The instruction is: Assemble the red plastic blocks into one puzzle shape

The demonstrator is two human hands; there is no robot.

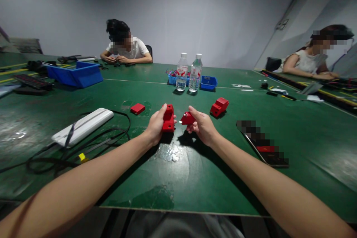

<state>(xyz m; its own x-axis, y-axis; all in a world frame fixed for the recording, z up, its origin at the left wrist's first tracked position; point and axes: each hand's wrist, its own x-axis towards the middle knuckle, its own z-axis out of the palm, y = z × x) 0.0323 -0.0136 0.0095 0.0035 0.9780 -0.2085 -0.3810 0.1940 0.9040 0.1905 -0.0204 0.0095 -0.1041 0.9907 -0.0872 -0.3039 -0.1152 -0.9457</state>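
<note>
My left hand (156, 123) is closed around a red block-shaped housing (168, 119) with a notched side and small round holes. A hand's width to the right, my right hand (203, 124) pinches a smaller red piece (187, 118) with a pale metallic tip pointing left. The two red parts are held apart, just above the green table. Beyond my right hand lies another red housing (219, 107), stepped in shape. A flat red block (137, 109) rests to the left of my left hand. My fingers partly hide both held parts.
On the green table (212, 193), a white power bank (83, 126) with black cables lies left, a phone (262, 145) right. Two water bottles (181, 72) stand ahead near a small blue tray (208, 83). A larger blue bin (75, 74) is far left. Two people (136, 50) sit beyond.
</note>
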